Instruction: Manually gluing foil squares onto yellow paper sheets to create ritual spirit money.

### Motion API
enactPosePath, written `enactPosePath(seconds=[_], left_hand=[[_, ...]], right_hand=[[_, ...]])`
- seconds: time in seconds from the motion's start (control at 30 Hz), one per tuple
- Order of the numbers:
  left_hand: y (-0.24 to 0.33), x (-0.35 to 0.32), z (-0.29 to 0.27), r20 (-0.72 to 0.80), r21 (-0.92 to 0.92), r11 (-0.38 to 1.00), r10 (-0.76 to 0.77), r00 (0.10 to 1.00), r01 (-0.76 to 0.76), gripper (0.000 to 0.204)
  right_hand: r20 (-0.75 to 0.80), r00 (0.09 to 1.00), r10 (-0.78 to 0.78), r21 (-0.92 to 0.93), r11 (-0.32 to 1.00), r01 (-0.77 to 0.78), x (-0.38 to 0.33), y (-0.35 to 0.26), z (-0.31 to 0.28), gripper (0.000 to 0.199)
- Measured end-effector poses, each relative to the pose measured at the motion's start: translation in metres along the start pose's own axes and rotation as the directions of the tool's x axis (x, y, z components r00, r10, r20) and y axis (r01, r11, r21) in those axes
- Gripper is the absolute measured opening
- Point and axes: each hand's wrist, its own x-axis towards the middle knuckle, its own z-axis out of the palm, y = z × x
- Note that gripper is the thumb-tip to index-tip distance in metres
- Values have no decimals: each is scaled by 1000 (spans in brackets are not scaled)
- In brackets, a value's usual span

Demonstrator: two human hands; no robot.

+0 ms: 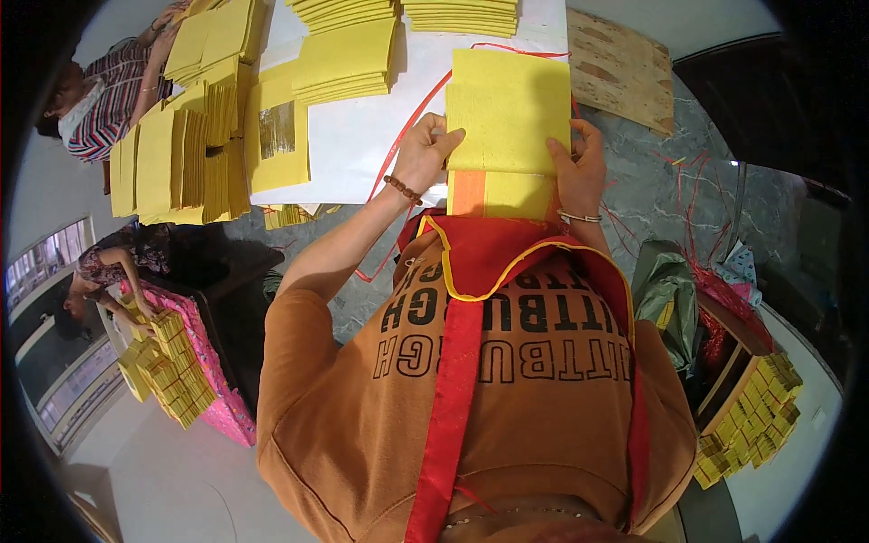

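Observation:
In front of my chest, at the near edge of the white table (344,181), lies a stack of yellow paper (509,109). My left hand (427,156) grips its left edge, thumb on top. On the opposite edge my right hand (579,169) holds it the same way, with the fingers partly hidden at the side. Below the upper sheets, more yellow paper with an orange strip (467,192) shows close to my red apron (498,253). A thin red ribbon (405,136) runs along the left and passes behind the stack's far edge.
Yellow paper bundles (346,60) crowd the table's far and left parts. A wooden board (620,68) lies beyond the right edge. One co-worker (113,100) is at the far left; another (118,271) handles bundles on a pink-covered table (217,380). Several bundles (751,416) are piled at right.

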Motion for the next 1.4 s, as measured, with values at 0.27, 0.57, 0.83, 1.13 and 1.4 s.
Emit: enactPosePath(seconds=[0.27,0.57,0.83,1.13,1.4], left_hand=[[-18,3,-2,-43,41,989,145,989,-143,16],[-16,10,1,-54,-35,995,89,995,-91,17],[24,-20,4,-28,580,687,555,832,-438,28],[5,-23,26,547,767,31,491,678,-641,68],[-2,-20,27,544,778,16,485,685,-628,71]], right_hand=[[-14,988,-154,-167,975,149,-4,0,3,30],[-61,987,-148,53,987,151,5,20,11,24],[-74,988,-135,-21,991,133,4,17,10,21],[-48,991,-127,-64,990,124,4,10,10,22],[-15,896,-443,-477,791,383,-15,-6,9,51]])
